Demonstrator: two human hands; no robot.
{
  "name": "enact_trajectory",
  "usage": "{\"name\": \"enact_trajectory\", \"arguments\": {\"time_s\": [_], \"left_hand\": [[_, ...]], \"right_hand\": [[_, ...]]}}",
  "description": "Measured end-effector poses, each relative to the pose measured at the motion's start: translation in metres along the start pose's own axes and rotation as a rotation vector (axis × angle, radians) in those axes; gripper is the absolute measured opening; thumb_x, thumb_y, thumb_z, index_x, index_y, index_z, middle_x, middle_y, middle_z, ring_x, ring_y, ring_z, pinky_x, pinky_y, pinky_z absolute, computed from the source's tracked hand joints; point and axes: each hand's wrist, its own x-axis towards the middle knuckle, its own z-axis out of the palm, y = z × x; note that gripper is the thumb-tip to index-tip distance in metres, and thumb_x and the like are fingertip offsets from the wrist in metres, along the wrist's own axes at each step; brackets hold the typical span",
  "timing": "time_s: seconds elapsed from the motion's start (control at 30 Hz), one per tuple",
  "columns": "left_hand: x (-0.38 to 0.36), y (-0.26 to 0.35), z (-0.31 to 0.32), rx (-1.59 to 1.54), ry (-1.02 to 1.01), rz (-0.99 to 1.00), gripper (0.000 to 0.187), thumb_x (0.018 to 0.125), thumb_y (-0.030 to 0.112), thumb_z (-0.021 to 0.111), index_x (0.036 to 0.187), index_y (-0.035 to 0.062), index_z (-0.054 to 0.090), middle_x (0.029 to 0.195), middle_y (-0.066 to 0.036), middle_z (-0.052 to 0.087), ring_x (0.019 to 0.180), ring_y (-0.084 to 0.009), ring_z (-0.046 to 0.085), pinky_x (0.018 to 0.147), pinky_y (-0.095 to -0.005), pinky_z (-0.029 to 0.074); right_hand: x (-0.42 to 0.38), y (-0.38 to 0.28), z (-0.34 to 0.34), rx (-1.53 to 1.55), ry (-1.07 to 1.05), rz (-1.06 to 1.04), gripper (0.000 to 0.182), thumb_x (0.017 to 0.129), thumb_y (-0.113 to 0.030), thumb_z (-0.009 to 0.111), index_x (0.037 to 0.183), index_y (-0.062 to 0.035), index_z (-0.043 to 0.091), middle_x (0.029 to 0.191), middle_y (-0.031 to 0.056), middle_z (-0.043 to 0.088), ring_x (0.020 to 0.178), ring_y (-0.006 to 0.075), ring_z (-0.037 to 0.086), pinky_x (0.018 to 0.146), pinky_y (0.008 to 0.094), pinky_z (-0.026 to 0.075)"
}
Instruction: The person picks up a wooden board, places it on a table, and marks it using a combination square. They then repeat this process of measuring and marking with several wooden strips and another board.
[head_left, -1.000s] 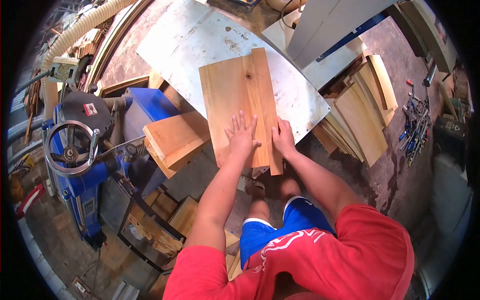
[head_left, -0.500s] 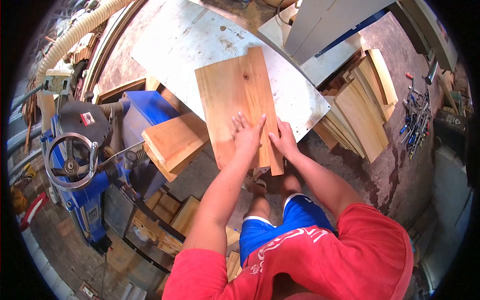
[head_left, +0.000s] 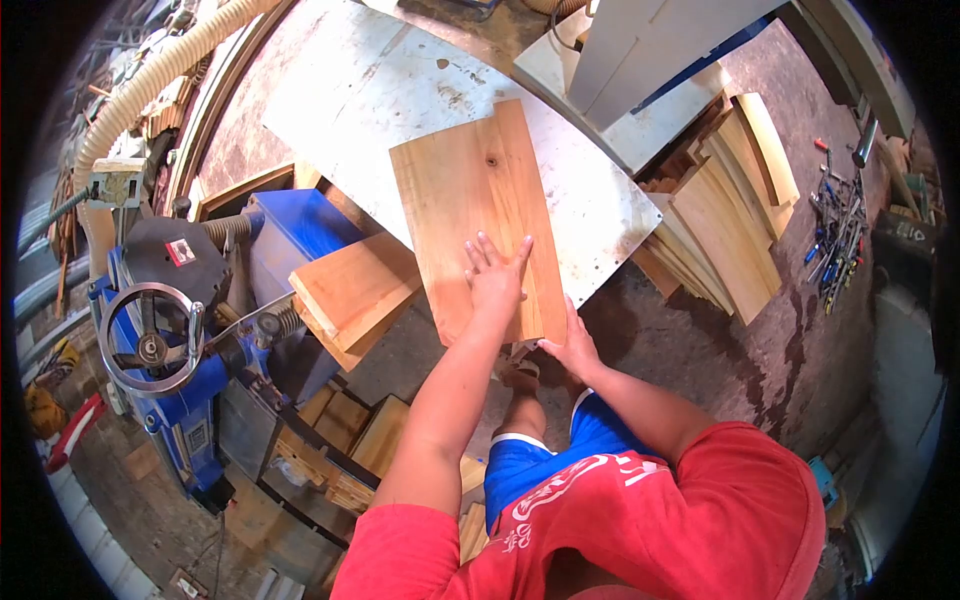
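Note:
A wide wooden board point(head_left: 440, 200) and a narrower strip of wood point(head_left: 525, 190) with a dark knot near their join lie edge to edge on a white-topped table point(head_left: 350, 70). The strip's far end stands out beyond the wide board's far edge. My left hand point(head_left: 495, 283) lies flat across the wood near the join, fingers spread. At the strip's near right corner is my right hand point(head_left: 574, 352), its fingers stretched along the outer edge and its thumb against the near end. The undersides of the boards are hidden.
Left of the table is a blue machine with a metal handwheel point(head_left: 150, 345); wooden blocks point(head_left: 355, 295) rest beside it. Stacked planks point(head_left: 725, 220) stand at the right, near scattered tools point(head_left: 838, 235) on the floor. A ribbed hose point(head_left: 130, 100) runs along the upper left.
My right hand has slid down the strip's outer edge to its near corner. The gap along the join looks narrower. My left hand stays on the wood, slightly lower in view.

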Motion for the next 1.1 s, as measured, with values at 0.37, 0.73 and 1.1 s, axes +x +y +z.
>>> {"name": "enact_trajectory", "arguments": {"time_s": [0.37,0.73,1.1], "left_hand": [[0.000,-0.001,-0.001,0.022,0.012,0.011,0.100,0.071,0.037,0.079,0.148,0.0440,0.015,0.151,-0.035,0.010,0.137,-0.0545,0.017,0.095,-0.0564,0.045],[0.004,-0.003,0.006,0.013,0.001,0.001,0.107,0.070,0.036,0.079,0.151,0.0361,0.009,0.150,-0.036,0.007,0.137,-0.0556,0.014,0.096,-0.0560,0.045],[0.000,-0.003,0.009,-0.001,0.089,-0.006,0.109,0.066,0.036,0.083,0.151,0.0299,0.016,0.150,-0.033,0.015,0.137,-0.0521,0.020,0.096,-0.0548,0.046]], "right_hand": [[0.002,0.008,0.003,0.143,0.010,-0.105,0.108,0.071,-0.018,0.077,0.151,-0.0103,0.005,0.125,0.0293,0.051,0.113,0.0425,0.054,0.096,0.0442,0.045],[0.001,0.004,-0.012,-0.041,-0.100,-0.054,0.110,0.074,-0.027,0.079,0.151,-0.0136,0.001,0.126,0.0288,0.052,0.113,0.0432,0.055,0.095,0.0459,0.046],[0.004,0.010,-0.006,0.076,-0.078,-0.087,0.110,0.074,-0.024,0.080,0.151,-0.0109,0.002,0.127,0.0297,0.052,0.116,0.0431,0.053,0.097,0.0447,0.044]]}}
